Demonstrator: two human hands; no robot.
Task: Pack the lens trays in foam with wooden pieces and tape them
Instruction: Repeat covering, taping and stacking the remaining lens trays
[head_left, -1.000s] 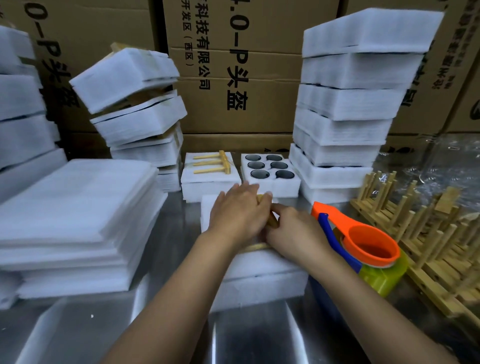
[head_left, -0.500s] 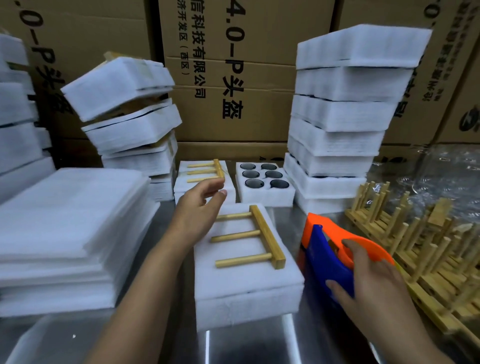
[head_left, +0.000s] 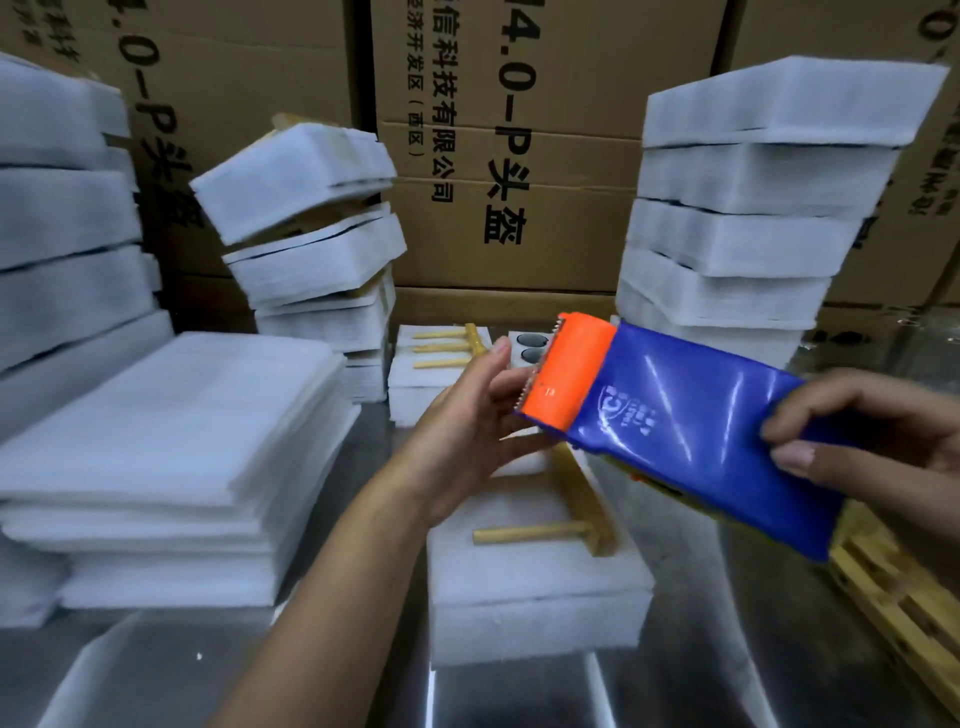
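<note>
Your right hand, grip full, holds the blue-and-orange plastic tape dispenser; your left hand, grip loose, is nearer the toothed end. The white foam block with wooden rake-shaped piece lies beneath them.

A single wide-angle view, worn on the person's head, looks forward and down over the shiny metal worktop. It sits close: both forearms enter from the bottom edge, and the left hand and the right hand, gripping a blue-and-orange plastic tape dispenser, fill mid-frame. Brown printed cardboard boxes close the far side.
</note>
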